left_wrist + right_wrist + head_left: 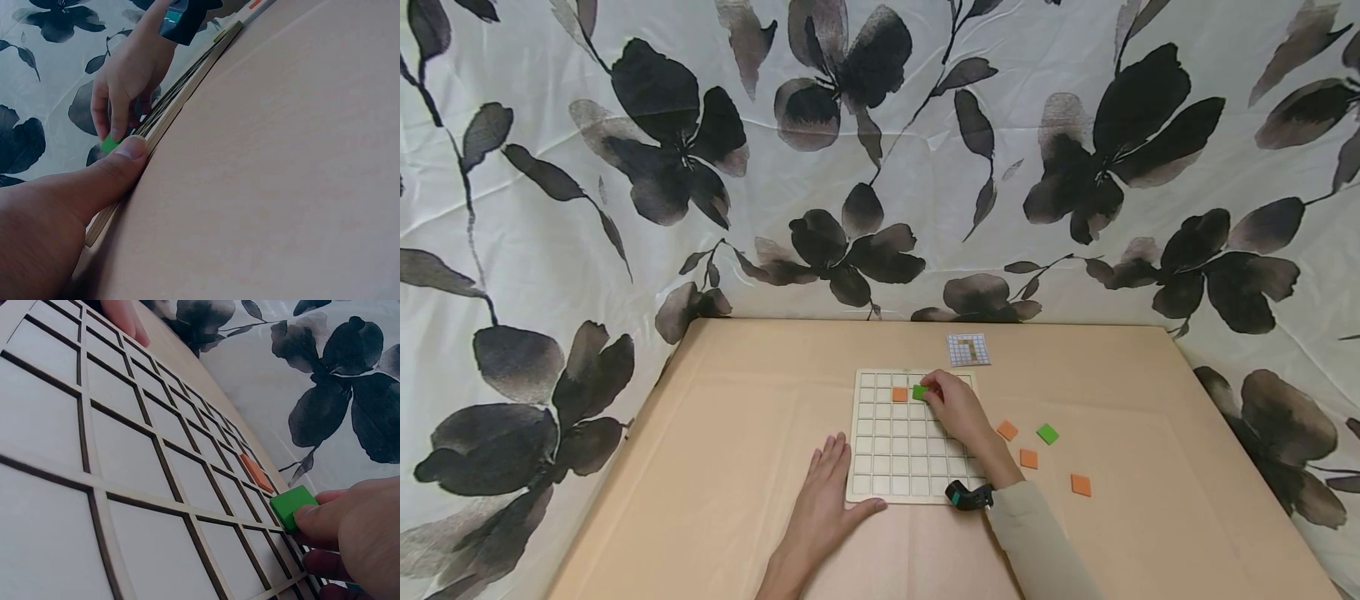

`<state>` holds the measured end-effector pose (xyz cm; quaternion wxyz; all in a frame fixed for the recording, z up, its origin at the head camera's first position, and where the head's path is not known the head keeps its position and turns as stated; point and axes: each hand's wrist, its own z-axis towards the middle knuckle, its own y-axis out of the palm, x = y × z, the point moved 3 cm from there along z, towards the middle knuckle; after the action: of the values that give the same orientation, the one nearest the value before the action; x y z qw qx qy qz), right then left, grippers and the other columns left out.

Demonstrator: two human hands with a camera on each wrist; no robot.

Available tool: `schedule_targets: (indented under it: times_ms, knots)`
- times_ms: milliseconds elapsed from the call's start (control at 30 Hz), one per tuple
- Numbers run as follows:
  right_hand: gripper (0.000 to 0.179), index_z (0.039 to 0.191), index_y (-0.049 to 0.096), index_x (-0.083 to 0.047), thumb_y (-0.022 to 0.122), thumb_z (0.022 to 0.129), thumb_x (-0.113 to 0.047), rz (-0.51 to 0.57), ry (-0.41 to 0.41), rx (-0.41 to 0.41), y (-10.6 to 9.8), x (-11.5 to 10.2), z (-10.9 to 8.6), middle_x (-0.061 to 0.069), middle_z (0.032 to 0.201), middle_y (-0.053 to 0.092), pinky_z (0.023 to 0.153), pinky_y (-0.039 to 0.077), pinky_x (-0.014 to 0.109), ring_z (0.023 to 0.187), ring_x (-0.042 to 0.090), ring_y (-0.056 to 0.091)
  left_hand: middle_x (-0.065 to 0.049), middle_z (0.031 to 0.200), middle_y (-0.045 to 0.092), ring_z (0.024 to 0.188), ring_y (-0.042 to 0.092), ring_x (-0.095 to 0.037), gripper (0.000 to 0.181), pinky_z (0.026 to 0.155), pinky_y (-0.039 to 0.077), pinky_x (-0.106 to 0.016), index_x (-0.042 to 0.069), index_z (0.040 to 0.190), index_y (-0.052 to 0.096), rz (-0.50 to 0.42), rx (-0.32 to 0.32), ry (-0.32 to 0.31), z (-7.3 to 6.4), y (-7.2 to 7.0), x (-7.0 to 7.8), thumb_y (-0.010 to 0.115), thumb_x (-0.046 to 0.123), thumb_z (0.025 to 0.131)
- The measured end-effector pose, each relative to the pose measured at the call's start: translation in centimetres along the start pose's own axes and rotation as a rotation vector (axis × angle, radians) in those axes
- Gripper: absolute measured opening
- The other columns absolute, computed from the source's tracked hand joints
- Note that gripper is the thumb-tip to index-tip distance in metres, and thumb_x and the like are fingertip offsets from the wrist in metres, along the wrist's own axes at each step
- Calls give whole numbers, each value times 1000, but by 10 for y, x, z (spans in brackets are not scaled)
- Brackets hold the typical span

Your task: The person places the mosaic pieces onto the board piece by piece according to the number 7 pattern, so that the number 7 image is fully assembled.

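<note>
Right hand (957, 406) pinching a green tile (919, 392) at the upper part of the grid board (891, 450).
The right grip holds the tile between thumb and fingertips, near the 1 orange tile (899, 394) lying on the grid; whether the green tile touches a cell cannot be told, and the hand and forearm hide the board's right side. The left hand (826, 493), grip spread, lies along the board's left edge, thumb at the lower edge; its own wrist view shows the board nearly edge-on, its cells unreadable, and the right wrist view cuts the board off. On the tabletop (737, 417), 3 loose orange tiles (1028, 459) and 1 loose green tile (1047, 433) lie right of the board; behind it, a card (968, 350) bears a pattern too small to read exactly.
</note>
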<state>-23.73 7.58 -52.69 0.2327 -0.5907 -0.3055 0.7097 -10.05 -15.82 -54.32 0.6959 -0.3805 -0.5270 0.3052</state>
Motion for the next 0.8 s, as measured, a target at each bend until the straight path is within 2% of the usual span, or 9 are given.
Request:
schedule_targets:
  times_ms: [333,800]
  knots:
    - [11,106,69,-12,66,96,-12,-46,-40,13,2,-3,0,0,90,64,66,48,26,77,12,52,-19,161,35,153,27,-32,109,130,18,-42,-5,150,39,2,-5,-3,-1,-1,0,70,69,77]
    - [12,108,70,-12,66,96,-11,-53,-39,13,4,-4,-1,0,89,63,65,47,25,78,12,52,-20,160,35,153,28,-32,108,130,19,-43,-5,150,40,2,-3,4,-2,-3,0,71,68,77]
